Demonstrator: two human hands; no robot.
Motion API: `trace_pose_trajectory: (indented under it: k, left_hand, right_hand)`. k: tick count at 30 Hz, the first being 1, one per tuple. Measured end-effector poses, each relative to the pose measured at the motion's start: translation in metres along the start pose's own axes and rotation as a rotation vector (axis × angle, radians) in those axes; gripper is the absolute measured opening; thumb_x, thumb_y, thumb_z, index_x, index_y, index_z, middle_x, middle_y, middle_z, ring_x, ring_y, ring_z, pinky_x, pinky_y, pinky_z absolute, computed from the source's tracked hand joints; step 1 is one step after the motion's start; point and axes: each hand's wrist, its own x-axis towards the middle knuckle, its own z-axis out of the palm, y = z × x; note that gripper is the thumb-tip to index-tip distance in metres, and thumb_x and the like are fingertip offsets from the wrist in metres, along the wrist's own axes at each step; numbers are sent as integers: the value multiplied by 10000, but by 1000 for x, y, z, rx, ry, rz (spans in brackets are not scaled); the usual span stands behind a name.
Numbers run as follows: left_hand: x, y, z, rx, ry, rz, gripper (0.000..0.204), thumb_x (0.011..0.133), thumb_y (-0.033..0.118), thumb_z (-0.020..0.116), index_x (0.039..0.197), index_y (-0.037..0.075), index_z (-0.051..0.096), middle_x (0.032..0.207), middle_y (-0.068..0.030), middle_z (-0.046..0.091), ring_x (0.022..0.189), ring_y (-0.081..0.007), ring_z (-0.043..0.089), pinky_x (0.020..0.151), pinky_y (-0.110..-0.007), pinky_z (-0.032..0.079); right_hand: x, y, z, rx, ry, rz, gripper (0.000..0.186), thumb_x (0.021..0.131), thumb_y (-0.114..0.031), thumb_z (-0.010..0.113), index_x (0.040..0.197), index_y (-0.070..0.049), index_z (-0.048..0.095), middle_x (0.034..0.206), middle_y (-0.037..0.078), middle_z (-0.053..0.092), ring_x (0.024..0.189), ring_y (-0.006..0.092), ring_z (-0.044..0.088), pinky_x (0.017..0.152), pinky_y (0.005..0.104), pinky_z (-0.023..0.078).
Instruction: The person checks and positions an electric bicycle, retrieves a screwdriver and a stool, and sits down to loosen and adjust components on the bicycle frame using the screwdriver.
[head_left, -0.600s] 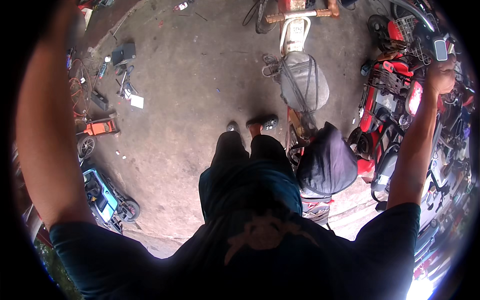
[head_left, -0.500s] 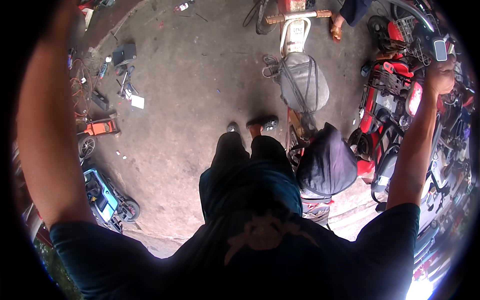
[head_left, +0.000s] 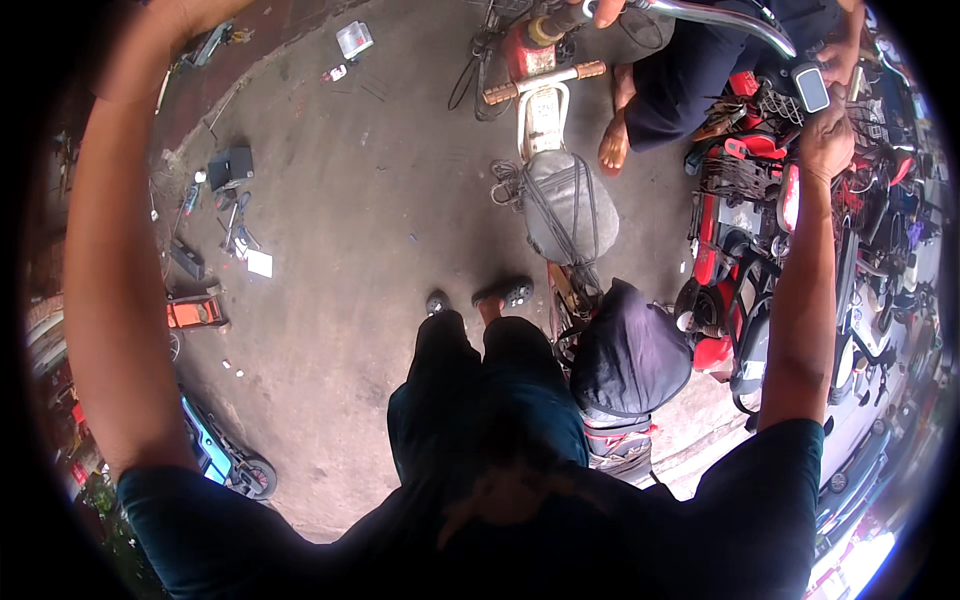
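Note:
My right hand point(head_left: 828, 142) is closed at the end of a curved chrome handlebar point(head_left: 735, 20), at the upper right. Beside its fingers sits a small dark-framed device point(head_left: 811, 88) with a pale rectangular face. Another person's hand point(head_left: 845, 55) is just beyond mine, near that same end of the bar. My left arm rises along the left side and bends rightward at the top edge, so the left hand lies outside the picture. A few fingertips point(head_left: 606, 12) show at the top centre; whose they are I cannot tell.
A red vehicle with a tan-gripped bar point(head_left: 545, 82) and a corded grey seat point(head_left: 570, 205) stands before me, near a dark covered seat point(head_left: 632, 345). Another person's bare foot point(head_left: 613, 145) is beside it. Parked red scooters point(head_left: 708, 240) crowd the right; a blue one point(head_left: 205, 440) is left.
The whole view has shifted, bringing more of the handlebar and the other person's legs into sight. My left forearm now bends to the right. My right hand stays closed at the bar's end.

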Motion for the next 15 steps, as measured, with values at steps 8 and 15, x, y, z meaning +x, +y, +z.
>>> trace_pose_trajectory:
  k: [8,15]
  left_hand:
    - [4,-27,36,174,191,225,555,549,123,679,1080,3,573,1036,-208,601,1010,-342,560,871,-386,448]
    - [-11,-16,7,-102,-46,38,522,588,138,674,1081,3,570,1027,-216,602,871,-345,615,766,-395,496]
  right_hand:
    - [-84,-25,-79,396,4,127,397,947,-332,469,1111,9,591,994,131,624,928,197,564,853,300,419]
    - [-345,-20,-166,120,-271,401,345,917,-286,552,1113,-3,560,1060,132,567,1017,249,508,911,362,385]
